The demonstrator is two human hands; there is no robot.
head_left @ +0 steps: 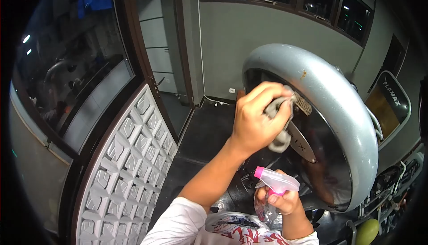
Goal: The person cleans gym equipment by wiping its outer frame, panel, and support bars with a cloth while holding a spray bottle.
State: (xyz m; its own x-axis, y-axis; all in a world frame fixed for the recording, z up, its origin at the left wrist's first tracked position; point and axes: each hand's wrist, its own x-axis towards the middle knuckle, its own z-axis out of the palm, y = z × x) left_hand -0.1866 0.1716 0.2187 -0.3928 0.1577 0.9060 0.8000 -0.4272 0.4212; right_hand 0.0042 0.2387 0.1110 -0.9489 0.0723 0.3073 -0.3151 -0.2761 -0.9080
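Observation:
My left hand (256, 122) is closed around a crumpled grey cloth (281, 141), its fingertips at the raised lettered badge (304, 104) on a glossy black panel. A silvery-grey rounded frame (356, 124) curves around this panel. Below the badge, a metal plate (303, 144) with cut-out letters is partly covered by the cloth and hand. Lower down, near my body, my right hand (285, 200) grips a clear spray bottle (278, 181) by its neck. The sprayer head is translucent with a pink nozzle pointing left.
A white panel with a raised geometric pattern (129, 169) stands at the left, beside a dark-framed glass door (160, 53). Behind the frame is a grey wall (223, 49) with a socket (232, 90). A PLAMAX sign (392, 98) and metal equipment (388, 196) are at the right.

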